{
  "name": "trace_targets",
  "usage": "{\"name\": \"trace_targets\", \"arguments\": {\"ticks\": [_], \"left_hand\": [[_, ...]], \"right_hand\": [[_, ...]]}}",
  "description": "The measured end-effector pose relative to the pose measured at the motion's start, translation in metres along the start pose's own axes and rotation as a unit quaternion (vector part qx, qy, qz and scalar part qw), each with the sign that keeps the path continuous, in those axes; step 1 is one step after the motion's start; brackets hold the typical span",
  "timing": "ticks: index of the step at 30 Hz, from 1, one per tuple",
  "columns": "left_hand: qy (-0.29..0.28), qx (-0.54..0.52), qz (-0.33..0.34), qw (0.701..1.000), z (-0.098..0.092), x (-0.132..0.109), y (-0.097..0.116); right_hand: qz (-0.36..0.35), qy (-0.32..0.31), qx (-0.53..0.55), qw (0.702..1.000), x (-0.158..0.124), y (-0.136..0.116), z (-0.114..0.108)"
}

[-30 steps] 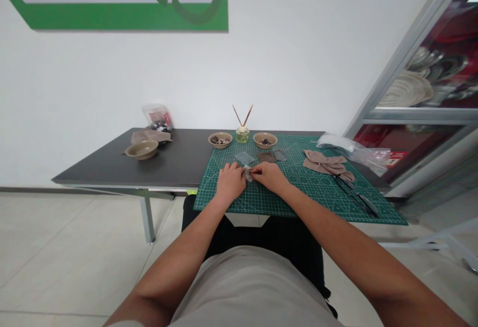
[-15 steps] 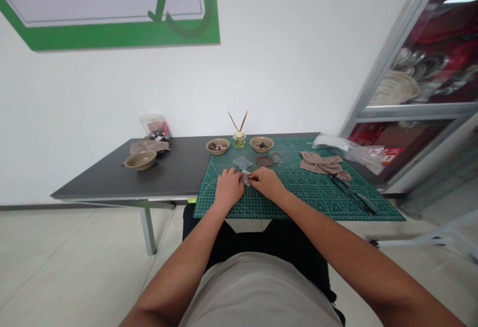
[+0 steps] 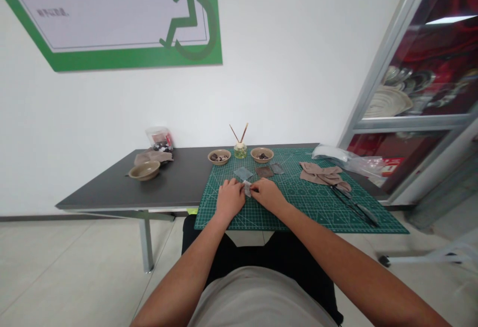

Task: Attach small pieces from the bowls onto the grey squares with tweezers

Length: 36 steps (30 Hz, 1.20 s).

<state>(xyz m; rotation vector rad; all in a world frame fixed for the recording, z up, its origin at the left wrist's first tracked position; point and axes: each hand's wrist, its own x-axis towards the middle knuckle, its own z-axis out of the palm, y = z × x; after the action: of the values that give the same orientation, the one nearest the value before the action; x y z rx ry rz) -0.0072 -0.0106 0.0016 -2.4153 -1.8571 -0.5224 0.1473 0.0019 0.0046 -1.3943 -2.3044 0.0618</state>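
Note:
My left hand [image 3: 230, 198] and my right hand [image 3: 268, 193] meet over the green cutting mat [image 3: 298, 212]. Between them is a small whitish, translucent piece [image 3: 247, 188], like thin film or a little bag; its exact kind is unclear. Both hands are closed, with their fingertips pinching its opposite sides. Just beyond the hands lie a pale bluish square sheet [image 3: 243, 173], a brown square piece [image 3: 264, 171] and a clear greyish square [image 3: 277, 168], flat on the mat.
Behind stand a bowl of small dark and pale pieces [image 3: 219, 157], a glass jar with two sticks [image 3: 240, 151] and a second bowl [image 3: 262, 156]. Right lie a brown cloth [image 3: 321, 173], black-framed glasses [image 3: 354, 205] and plastic wrap [image 3: 336, 154]. Another bowl [image 3: 145, 170] sits left.
The head view has tilted upward, so the whole scene sits lower in the picture. Both hands keep their pinch on the small whitish piece, with little visible movement over the mat.

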Motion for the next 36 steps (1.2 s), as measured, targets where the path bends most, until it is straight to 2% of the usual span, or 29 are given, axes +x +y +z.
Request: {"name": "trace_targets", "arguments": {"ticks": [4, 10, 16, 24, 29, 36], "left_hand": [[-0.002, -0.002, -0.002, 1.0, -0.001, 0.0, 0.0], [-0.003, -0.009, -0.005, 1.0, 0.001, 0.001, -0.001], [-0.006, -0.004, -0.006, 1.0, 0.001, 0.002, 0.0], [0.011, -0.004, 0.0, 1.0, 0.004, 0.001, -0.001], [0.018, -0.001, 0.004, 1.0, 0.005, 0.001, -0.002], [0.016, 0.005, 0.004, 1.0, 0.003, 0.0, 0.0]], "right_hand": [[-0.019, -0.013, 0.007, 1.0, 0.005, -0.002, 0.001], [0.019, -0.003, -0.034, 0.999, 0.008, 0.004, 0.002], [-0.015, 0.012, -0.016, 1.0, 0.002, -0.004, 0.009], [0.0, 0.011, -0.032, 0.999, 0.006, 0.007, 0.007], [-0.04, 0.015, 0.011, 0.999, -0.001, 0.001, 0.008], [-0.022, 0.049, 0.064, 0.996, -0.002, 0.002, 0.015]]}}
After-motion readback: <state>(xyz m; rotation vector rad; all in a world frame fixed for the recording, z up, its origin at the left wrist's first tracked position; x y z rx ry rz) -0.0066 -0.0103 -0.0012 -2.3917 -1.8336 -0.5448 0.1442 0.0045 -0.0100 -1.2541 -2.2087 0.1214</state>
